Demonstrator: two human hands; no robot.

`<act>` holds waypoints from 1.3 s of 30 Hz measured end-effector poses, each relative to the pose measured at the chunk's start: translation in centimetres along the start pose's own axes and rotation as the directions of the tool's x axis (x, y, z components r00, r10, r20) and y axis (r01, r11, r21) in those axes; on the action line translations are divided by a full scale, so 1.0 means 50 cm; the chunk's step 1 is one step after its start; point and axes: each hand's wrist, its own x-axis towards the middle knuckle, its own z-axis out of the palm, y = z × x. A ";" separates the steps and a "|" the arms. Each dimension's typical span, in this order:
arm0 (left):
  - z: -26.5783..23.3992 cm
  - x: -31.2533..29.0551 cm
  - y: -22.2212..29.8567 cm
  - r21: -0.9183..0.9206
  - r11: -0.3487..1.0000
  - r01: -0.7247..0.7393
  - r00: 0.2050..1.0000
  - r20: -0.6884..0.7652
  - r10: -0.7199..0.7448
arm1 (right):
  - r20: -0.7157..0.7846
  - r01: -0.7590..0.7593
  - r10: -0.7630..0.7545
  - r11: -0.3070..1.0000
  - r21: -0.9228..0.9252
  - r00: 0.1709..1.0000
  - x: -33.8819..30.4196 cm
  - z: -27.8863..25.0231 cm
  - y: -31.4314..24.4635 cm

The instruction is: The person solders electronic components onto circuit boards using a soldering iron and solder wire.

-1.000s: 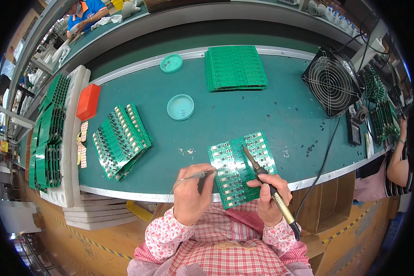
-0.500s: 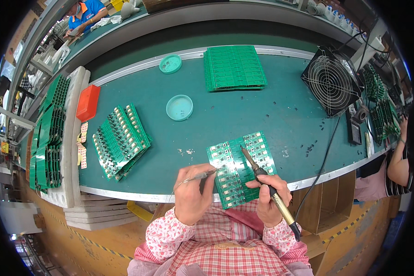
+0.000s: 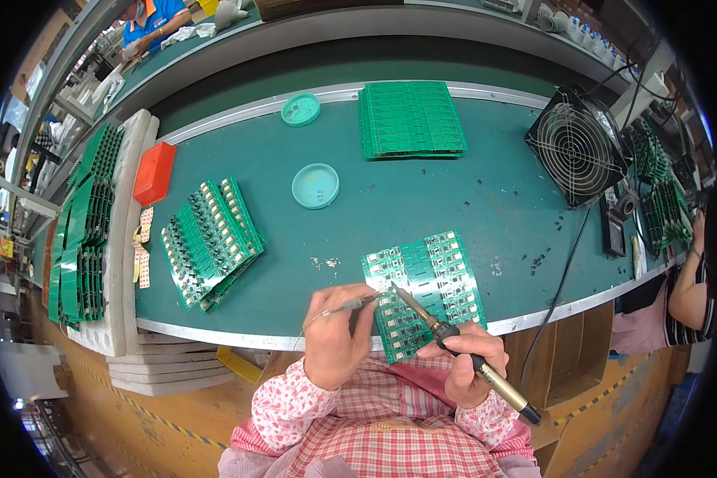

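A green circuit board [image 3: 452, 279] with rows of small pale and dark components lies at the table's front edge before me. My right hand [image 3: 472, 366] is closed round a soldering iron [image 3: 498, 384], with its tip over the board's left component rows. Pinched in my left hand [image 3: 334, 334] is a slim silvery tool [image 3: 348, 305] with a thin wire-like end trailing back. That tool's front end meets the board's left edge, close to the iron's tip. Whether the two tips touch cannot be made out.
Boards with components [image 3: 211, 243] are piled at left, beside a red box [image 3: 154, 174]. Flatter boards [image 3: 413, 119] stack at the back. Two turquoise dishes [image 3: 315, 186] stand mid-table. A black fan [image 3: 577, 146], the iron's cord [image 3: 564, 279] and scattered dark bits [image 3: 539, 261] are at right.
The soldering iron's tip has moved left and toward me, from the board's upper middle to its left rows near the slim tool. My left hand stays nearly in place.
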 end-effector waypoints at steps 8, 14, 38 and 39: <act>-0.001 0.001 0.001 -0.006 1.000 -0.005 1.000 0.002 0.005 | 0.012 0.007 -0.007 1.000 0.016 1.000 -0.003 0.001 0.003; -0.001 0.000 0.000 -0.005 1.000 -0.013 1.000 -0.005 0.013 | 0.023 -0.001 0.000 1.000 0.026 1.000 0.000 0.001 -0.001; -0.001 -0.002 0.000 -0.010 1.000 0.016 1.000 -0.002 -0.016 | 0.137 -0.206 0.215 0.975 -0.079 0.967 -0.006 -0.005 0.013; -0.001 -0.002 -0.001 -0.014 1.000 0.008 1.000 -0.006 -0.008 | 0.152 -0.164 0.176 0.983 -0.085 0.973 -0.006 -0.006 0.015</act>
